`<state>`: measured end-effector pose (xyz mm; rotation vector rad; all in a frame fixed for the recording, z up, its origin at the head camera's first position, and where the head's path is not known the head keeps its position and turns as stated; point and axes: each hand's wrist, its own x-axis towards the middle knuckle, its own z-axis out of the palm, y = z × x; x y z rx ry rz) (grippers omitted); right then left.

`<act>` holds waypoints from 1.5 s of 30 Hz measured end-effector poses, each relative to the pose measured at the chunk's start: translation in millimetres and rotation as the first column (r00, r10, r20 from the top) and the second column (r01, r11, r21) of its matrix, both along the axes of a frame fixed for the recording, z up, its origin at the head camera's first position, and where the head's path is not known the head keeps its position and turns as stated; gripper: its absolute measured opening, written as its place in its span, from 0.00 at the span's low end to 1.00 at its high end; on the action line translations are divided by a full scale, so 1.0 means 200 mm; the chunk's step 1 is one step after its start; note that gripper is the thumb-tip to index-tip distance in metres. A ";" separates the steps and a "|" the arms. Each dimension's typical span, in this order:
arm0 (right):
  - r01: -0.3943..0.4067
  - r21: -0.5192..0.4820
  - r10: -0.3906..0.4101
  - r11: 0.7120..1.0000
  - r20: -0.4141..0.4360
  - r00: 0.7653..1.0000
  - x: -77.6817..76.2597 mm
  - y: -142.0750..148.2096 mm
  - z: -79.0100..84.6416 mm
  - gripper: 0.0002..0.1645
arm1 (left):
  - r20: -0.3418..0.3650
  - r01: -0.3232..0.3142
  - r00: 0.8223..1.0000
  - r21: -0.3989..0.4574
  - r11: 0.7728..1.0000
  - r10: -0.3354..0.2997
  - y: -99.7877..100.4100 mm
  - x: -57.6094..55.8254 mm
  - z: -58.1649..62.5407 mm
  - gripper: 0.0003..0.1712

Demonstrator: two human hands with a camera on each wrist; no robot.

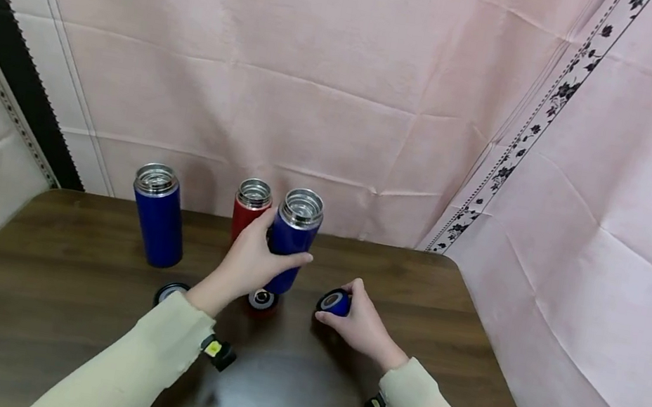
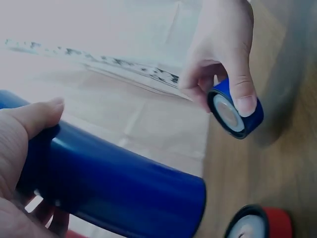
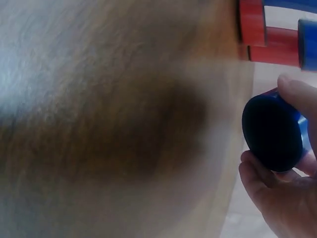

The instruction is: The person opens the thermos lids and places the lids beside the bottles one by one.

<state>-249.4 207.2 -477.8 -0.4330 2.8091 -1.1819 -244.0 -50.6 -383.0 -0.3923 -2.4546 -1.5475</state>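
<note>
My left hand [image 1: 254, 253] grips a blue bottle [image 1: 296, 231] round its side, thumb across the front. The bottle's steel mouth is uncovered, and its base appears to be off the table; in the left wrist view its blue body [image 2: 124, 173] slants across the lower left. In my right hand [image 1: 367, 327] a blue lid [image 1: 339, 303] is pinched between thumb and fingers, held above the table to the right of the bottle. The lid's pale ringed inside shows in the left wrist view, and its dark face [image 3: 272, 134] in the right wrist view.
A red bottle [image 1: 251, 209], uncovered, stands behind my left hand and is partly hidden. Another uncovered blue bottle [image 1: 159, 223] stands farther left. A red lid [image 1: 262, 301] lies inside up below the held bottle. Another lid [image 1: 168, 291] is half covered by my left wrist.
</note>
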 end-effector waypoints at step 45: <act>0.007 0.243 0.001 0.970 -0.033 0.999 -0.09 -0.02 -0.06 0.37 | 0.215 -0.028 0.976 -0.028 0.999 0.033 0.23 -0.44 -0.28 0.54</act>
